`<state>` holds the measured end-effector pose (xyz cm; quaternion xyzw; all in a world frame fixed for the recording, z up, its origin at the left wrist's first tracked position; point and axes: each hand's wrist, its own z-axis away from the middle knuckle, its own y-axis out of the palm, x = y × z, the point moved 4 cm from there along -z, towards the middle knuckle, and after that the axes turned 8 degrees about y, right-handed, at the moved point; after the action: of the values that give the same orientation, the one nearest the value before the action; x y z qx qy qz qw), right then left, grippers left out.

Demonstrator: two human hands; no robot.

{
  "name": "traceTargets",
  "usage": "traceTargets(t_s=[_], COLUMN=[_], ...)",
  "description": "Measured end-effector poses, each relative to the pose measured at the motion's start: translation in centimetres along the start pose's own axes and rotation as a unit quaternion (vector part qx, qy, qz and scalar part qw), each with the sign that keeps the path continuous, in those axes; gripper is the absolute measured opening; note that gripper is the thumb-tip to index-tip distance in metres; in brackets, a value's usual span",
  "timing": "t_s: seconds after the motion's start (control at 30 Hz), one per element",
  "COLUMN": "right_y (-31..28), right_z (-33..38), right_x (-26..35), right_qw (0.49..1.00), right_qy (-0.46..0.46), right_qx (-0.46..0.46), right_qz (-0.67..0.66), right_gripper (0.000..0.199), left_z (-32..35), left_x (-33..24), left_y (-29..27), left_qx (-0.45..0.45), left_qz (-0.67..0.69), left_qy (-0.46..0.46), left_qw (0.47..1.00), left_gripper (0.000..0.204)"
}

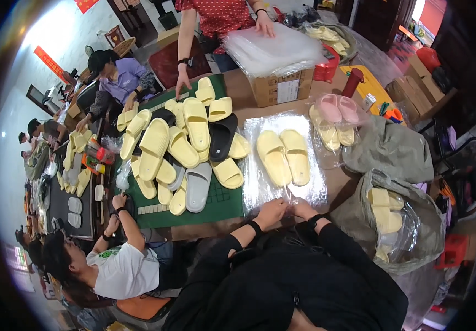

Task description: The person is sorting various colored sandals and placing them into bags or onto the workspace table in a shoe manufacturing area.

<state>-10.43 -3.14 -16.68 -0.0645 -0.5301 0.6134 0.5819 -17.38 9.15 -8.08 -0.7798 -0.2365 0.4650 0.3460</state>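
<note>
Black sleeves are filling the lower frame, both forearms reaching up from the person's lap to the near edge of the table [343, 182].

Item 1: left hand [271, 211], wrist banded in black, is resting on the near edge of a clear plastic bag [285, 160]; its fingers are curling down onto the film, apparently pinching it, though the grip itself is too small to tell for certain.

Item 2: right hand [303, 209], just beside the left, is pressing at the same bag edge; whether its fingers are closing on the film or only touching it, I cannot tell.

Item 3: 2 pale yellow slippers [283, 156] are lying side by side, soles down, within or on the clear bag, toes pointing away from the person.

Item 4: 1 bagged bundle of pink and yellow slippers [334, 122] is sitting further right, apparently finished.

Item 5: 1 loose heap of yellow, grey and black slippers [185, 149] is waiting on a green mat [216, 205] to the left, unbagged.

Item 6: 1 grey sack [414, 220] at the right is holding bagged yellow pairs.

Item 7: 1 stack of clear bags [273, 49] is lying on a cardboard box [282, 88] at the far side.

Progress, by judgement: some pairs are packed, 1 pair is in hand, and the large heap is remaining.
</note>
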Motion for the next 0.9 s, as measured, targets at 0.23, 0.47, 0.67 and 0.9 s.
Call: traceTargets(t_s=[0.23, 0.47, 0.67, 0.9], right_y=[-2.6, -4.4, -8.4, -10.3], right_z=[1.3, 3.1, 4.3, 1.0], right_x=[1.4, -4.9, -7.0, -8.7], right_qw=[1.000, 0.982, 0.883, 0.843], right_qy=[0.023, 0.098, 0.158, 0.209], right_qx=[-0.021, -0.130, -0.412, -0.431], right_qz=[0.000, -0.099, -0.161, -0.244], right_gripper=[0.064, 0.030, 0.020, 0.030], left_z=[0.7, 3.9, 5.2, 6.5], left_x=[0.8, 4.9, 5.1, 8.2], left_y=[-0.7, -0.8, -0.3, 0.1], left_qx=[-0.002, 0.024, 0.043, -0.130], left_qz=[-0.026, -0.205, -0.059, 0.052], left_qy=[-0.056, -0.136, -0.123, -0.309], left_qw=[0.998, 0.969, 0.990, 0.941], left_gripper=[0.017, 0.009, 0.012, 0.028])
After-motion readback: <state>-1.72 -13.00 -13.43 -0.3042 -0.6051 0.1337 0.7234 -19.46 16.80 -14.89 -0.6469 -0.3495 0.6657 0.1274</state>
